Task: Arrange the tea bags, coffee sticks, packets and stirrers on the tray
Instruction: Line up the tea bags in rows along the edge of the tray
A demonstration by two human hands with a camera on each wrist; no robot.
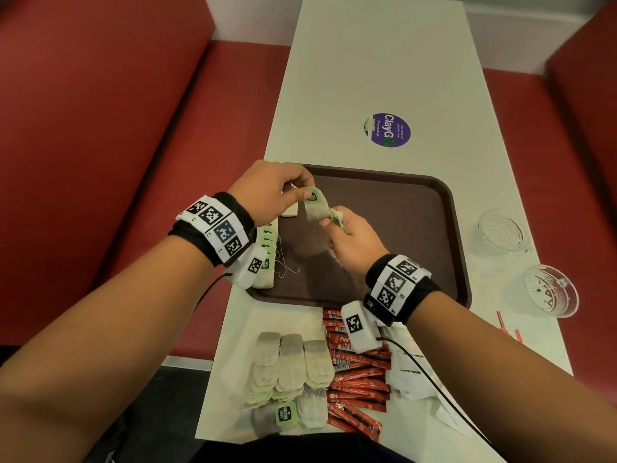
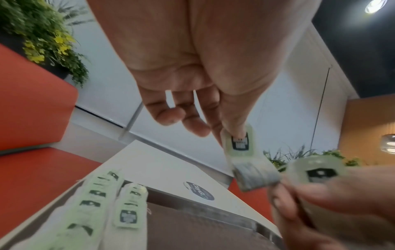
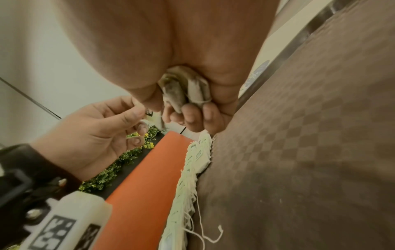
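Above the brown tray (image 1: 417, 202), my left hand (image 1: 302, 192) pinches the green tag (image 2: 240, 143) of one tea bag (image 1: 316, 212), which hangs between both hands. My right hand (image 1: 337, 225) grips a small bundle of tea bags (image 3: 183, 91) with curled fingers, right beside the hanging one. A row of tea bags (image 1: 267, 248) with green tags lies along the tray's left edge, strings trailing onto the tray. On the near table lie more tea bags (image 1: 290, 365), red coffee sticks (image 1: 360, 379), white packets (image 1: 410, 372) and red stirrers (image 1: 507, 329).
Two cut-glass cups (image 1: 500, 232) (image 1: 547, 292) stand on the white table right of the tray. A round purple sticker (image 1: 387, 130) lies beyond the tray. Red bench seats (image 1: 133, 128) flank the table. Most of the tray floor (image 3: 299, 152) is bare.
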